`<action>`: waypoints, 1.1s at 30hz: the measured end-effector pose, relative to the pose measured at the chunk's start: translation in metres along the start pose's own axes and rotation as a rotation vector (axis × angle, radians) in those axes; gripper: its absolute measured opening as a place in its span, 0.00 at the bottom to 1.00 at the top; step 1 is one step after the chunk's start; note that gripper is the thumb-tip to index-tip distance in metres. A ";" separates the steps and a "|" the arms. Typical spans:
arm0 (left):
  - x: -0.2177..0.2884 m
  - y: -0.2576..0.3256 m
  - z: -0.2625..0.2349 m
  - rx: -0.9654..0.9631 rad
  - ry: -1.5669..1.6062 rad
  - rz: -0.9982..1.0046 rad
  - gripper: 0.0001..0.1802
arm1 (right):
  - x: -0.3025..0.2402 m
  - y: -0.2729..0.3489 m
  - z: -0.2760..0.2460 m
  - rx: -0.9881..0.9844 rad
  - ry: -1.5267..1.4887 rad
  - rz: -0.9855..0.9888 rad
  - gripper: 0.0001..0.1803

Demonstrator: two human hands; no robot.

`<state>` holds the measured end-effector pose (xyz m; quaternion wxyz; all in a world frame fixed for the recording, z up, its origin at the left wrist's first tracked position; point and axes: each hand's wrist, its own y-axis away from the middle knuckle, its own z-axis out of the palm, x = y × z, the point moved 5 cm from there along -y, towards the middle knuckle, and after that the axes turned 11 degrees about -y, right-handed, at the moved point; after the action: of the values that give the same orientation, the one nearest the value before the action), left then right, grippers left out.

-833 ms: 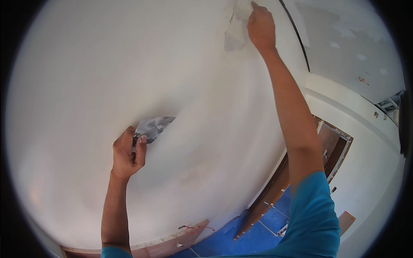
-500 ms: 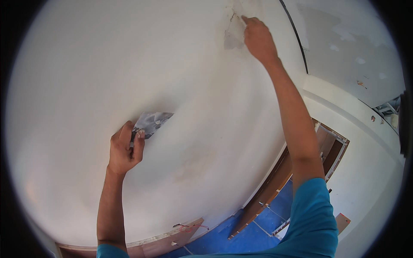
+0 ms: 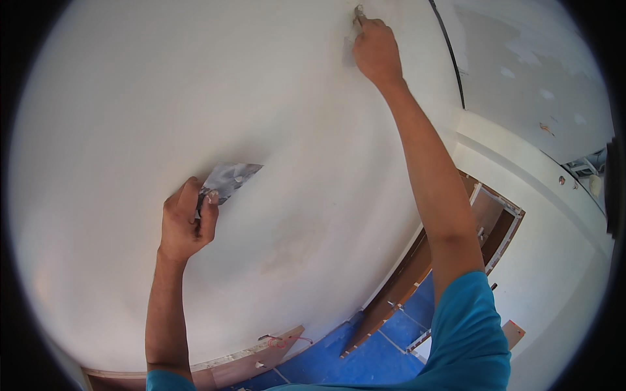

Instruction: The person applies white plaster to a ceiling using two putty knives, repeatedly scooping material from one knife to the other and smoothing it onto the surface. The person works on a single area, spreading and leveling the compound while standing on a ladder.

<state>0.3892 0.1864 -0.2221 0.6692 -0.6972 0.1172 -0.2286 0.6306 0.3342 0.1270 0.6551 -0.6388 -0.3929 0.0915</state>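
Observation:
My left hand grips a wide putty knife between thumb and fingers. Its flat blade, smeared grey and white, is tilted up to the right close in front of the pale wall. High up, my right hand reaches to the wall with one finger pointing upward and the others curled. A whitish bit shows at that fingertip; whatever the curled fingers hold is hidden. Beside this hand lies a grey angular shape against the wall; I cannot tell whether it is a patch or a blade.
A brownish stain marks the wall lower down. Below, a wooden board with a reddish wire runs along the wall over a blue floor covering. A brown door frame stands at right, under a patched grey ceiling.
My right hand has shifted left and slightly up, now covering the crack in the wall that showed before. My left hand and the putty knife have risen slightly.

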 end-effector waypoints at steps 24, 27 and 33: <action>0.001 0.013 -0.016 -0.012 -0.036 0.025 0.05 | 0.006 -0.021 -0.045 0.050 -0.224 -0.220 0.20; 0.001 0.016 -0.019 -0.031 -0.049 0.011 0.05 | 0.004 -0.002 -0.044 0.009 -0.208 -0.183 0.22; -0.003 0.021 -0.021 -0.022 -0.043 -0.016 0.05 | 0.001 0.030 -0.031 0.015 -0.116 -0.205 0.22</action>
<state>0.3796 0.1676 -0.2431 0.6621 -0.7101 0.0999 -0.2177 0.6622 0.3155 0.1041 0.6418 -0.5840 -0.4929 0.0636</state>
